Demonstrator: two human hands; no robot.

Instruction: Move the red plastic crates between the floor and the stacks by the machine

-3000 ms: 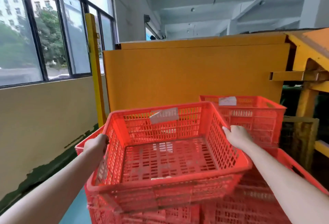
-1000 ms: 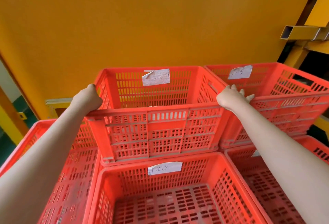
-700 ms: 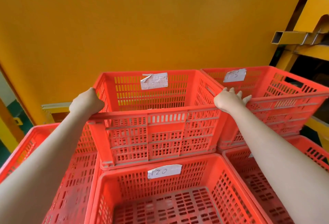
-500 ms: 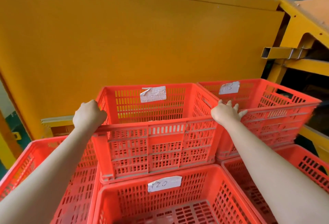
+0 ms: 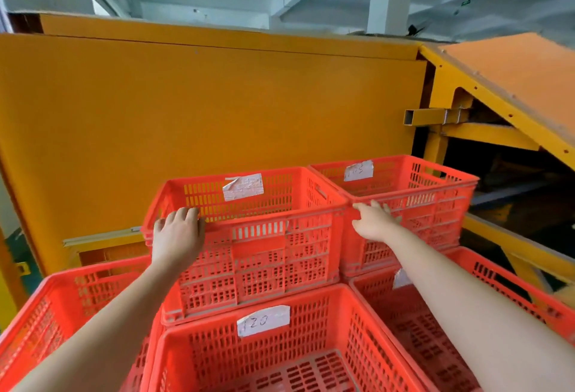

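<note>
A red plastic crate [image 5: 264, 254] with a crumpled white label stands on top of a stack, against the yellow machine panel [image 5: 217, 105]. My left hand [image 5: 177, 233] holds its near rim by the left corner, fingers hooked over the edge. My right hand [image 5: 373, 220] touches the rim's near right corner with straight, spread fingers. A second red crate [image 5: 435, 201] with a label stands right beside it at the same height.
Below and nearer me are three lower red crates: one labelled "120" [image 5: 314, 326], one at the left [image 5: 62, 295], one at the right [image 5: 504, 279]. A yellow steel frame with a sloping chute [image 5: 497, 89] rises at the right.
Three seconds ago I carried the crate in both hands; it now stands on the stack. My left hand has shifted from the corner onto the near rim, and my right fingers have straightened.
</note>
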